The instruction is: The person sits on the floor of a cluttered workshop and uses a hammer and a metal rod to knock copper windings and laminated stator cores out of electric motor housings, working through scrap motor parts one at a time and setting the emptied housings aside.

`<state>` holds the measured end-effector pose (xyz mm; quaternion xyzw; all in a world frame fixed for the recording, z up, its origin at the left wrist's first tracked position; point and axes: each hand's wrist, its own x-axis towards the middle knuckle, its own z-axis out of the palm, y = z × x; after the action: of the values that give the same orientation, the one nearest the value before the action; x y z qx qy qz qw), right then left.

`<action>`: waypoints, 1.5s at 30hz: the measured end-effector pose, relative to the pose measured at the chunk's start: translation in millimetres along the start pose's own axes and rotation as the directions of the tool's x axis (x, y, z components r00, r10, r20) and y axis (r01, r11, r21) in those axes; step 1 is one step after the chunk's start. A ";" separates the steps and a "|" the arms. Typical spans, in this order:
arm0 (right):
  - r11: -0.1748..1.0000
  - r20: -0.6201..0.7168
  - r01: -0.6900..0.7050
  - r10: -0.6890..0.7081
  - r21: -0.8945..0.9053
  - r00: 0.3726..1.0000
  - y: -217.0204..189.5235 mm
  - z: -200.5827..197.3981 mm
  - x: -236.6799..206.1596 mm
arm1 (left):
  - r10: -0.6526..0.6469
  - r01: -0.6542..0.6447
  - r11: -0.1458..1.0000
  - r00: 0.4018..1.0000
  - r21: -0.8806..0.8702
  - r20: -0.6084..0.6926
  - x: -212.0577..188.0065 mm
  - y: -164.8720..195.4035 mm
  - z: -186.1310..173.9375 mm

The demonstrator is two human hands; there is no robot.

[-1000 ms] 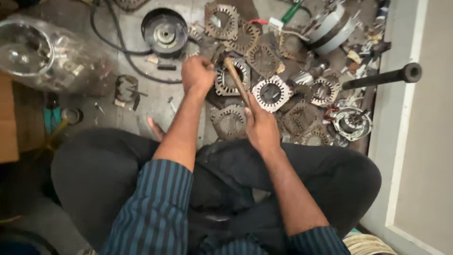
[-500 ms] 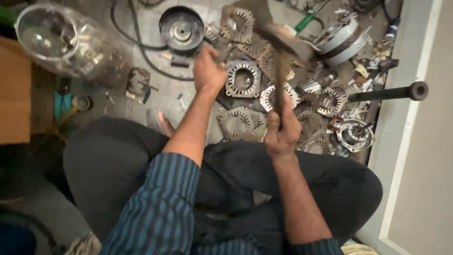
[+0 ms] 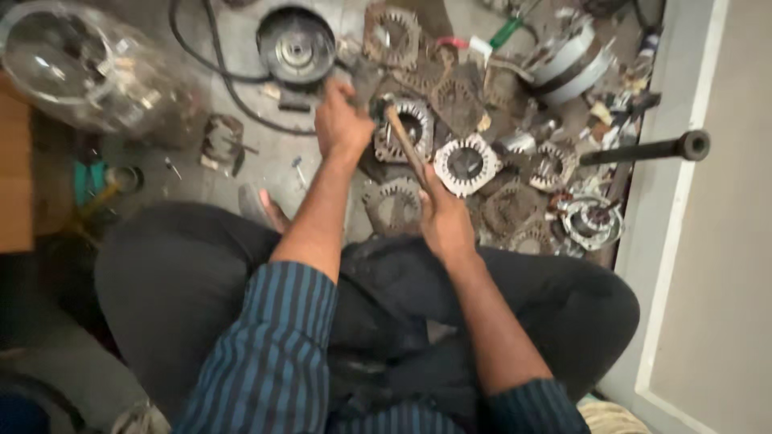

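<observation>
The right hand (image 3: 444, 219) is clamped around the wooden handle of a hammer (image 3: 404, 143), whose head sits on or just above the rim of a toothed metal stator ring (image 3: 404, 133) lying on the floor (image 3: 265, 153) in front of the person's crossed legs. The left hand (image 3: 342, 122) is closed on the near left edge of that ring, or on something held against it (blur makes it hard to tell which). The chief risk, as I judge it, is to those left fingers: they sit just beside the hammer head, so a blow that glances off the ring's toothed edge could land on them. The ring rests among a loose heap of similar rings, with a paler stator ring (image 3: 466, 163) just to its right, so it may rock or skid under a strike, throwing the blow off line. A bare foot (image 3: 259, 209) pokes out near the work, within reach of a ring that jumps or a hammer that slips. Small scraps and sharp-toothed parts lie thick around the hands, and a hard hit could flick one up. A dark round motor housing (image 3: 296, 44) and a black cable (image 3: 217, 64) lie well behind, and a dark bar (image 3: 643, 150) lies to the right, clear of the swing.
</observation>
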<state>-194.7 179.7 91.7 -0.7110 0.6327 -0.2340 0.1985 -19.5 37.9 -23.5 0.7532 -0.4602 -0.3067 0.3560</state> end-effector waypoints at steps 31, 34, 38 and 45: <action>0.612 -0.003 -0.117 0.192 0.782 0.981 21.1 -37.4 23.5 | -0.018 0.389 0.422 0.906 -0.819 0.422 -61.9 81.9 -152.8; 0.609 -0.053 -0.054 0.156 0.791 0.986 17.3 -45.0 25.1 | 0.005 0.376 0.435 0.908 -0.818 0.419 -67.2 85.6 -168.6; 0.591 -0.049 -0.062 0.170 0.804 0.984 12.7 -52.0 25.4 | -0.041 0.361 0.579 0.908 -0.731 0.416 -70.5 87.9 -177.6; 0.638 -0.004 -0.114 0.180 0.762 0.984 -7.3 -66.4 17.4 | -0.100 0.317 0.765 0.918 -0.560 0.384 -73.9 80.6 -166.9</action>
<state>-226.0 164.3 151.2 -0.4991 0.5401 -0.4879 0.4702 45.3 121.6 145.7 0.5813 -0.3012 -0.5993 0.4606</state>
